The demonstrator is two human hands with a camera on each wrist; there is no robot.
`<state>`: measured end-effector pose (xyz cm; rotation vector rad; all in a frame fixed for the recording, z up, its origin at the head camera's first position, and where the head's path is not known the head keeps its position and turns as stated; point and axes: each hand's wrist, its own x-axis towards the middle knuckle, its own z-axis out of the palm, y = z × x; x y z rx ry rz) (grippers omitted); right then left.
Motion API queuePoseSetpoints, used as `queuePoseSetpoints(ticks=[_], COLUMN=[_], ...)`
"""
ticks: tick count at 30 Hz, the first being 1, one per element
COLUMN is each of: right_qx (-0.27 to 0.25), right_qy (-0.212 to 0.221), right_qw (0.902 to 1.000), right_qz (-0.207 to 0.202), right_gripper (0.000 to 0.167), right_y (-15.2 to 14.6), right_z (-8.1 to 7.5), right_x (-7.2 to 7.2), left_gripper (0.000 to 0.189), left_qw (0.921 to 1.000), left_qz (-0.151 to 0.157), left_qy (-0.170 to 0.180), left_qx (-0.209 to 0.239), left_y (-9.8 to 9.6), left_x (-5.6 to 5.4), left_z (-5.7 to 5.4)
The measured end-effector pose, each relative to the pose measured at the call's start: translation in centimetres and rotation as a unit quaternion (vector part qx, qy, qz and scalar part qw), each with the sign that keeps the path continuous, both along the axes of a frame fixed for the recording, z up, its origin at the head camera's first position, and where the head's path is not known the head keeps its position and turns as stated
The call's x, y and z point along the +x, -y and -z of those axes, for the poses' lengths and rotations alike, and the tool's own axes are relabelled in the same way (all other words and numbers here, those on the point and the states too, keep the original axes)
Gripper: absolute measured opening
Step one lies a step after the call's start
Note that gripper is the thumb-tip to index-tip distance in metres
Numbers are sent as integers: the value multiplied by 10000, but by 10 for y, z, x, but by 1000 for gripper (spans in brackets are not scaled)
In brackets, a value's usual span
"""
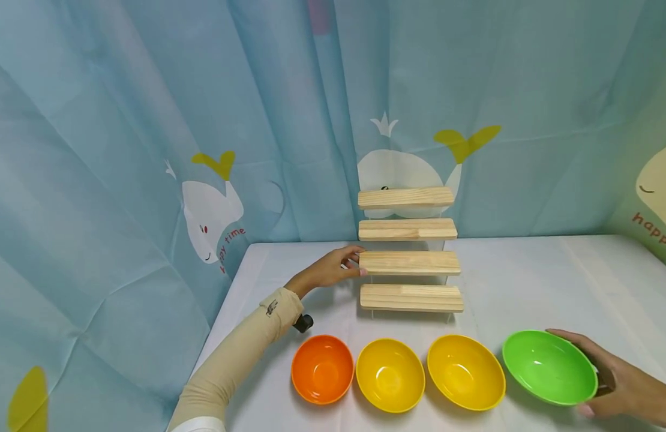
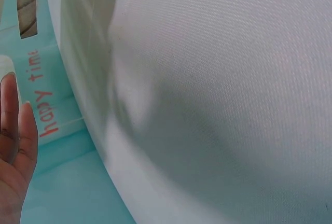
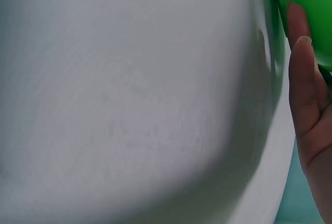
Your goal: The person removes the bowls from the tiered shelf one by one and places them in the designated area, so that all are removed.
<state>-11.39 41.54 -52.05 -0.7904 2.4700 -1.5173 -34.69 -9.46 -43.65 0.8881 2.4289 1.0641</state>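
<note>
My left hand (image 1: 333,268) is at the left end of a four-tier stand with pale wooden planks (image 1: 410,263). Its thumb and fingers hold the end of the second plank from the bottom, one at the front corner, the others at the back. In the left wrist view, fingers (image 2: 27,136) show at the left edge, but the stand is not visible. At the far right, my right hand (image 1: 616,378) grips a green bowl (image 1: 549,367) by its right side. The right wrist view shows fingers (image 3: 303,86) against the green bowl's wall (image 3: 316,11).
Left of the green bowl, an orange bowl (image 1: 322,369) and two yellow bowls, one nearer the orange (image 1: 390,375) and one nearer the green (image 1: 466,372), stand in a row before the stand. A white cloth (image 1: 538,276) covers the table. A blue curtain (image 1: 311,120) hangs behind.
</note>
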Motion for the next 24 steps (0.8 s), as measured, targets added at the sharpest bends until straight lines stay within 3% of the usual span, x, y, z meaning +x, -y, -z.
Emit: queuePoseSetpoints(ticks=[7, 21, 24], right_qx=[589, 762, 706], right_qy=[-62, 197, 539], right_qw=[9981, 9968, 9960], right_qz=[154, 172, 49], right_gripper=[92, 91, 92], right_y=[1, 2, -2], right_z=[4, 7, 4], right_x=[5, 1, -2], left_gripper=[62, 61, 62], left_qw=[10000, 10000, 10000], left_qz=[2, -7, -19], left_qy=[-17, -39, -19], left_qx=[5, 13, 13], left_y=[2, 8, 8], left_x=[1, 2, 1], left_z=[-2, 0, 0])
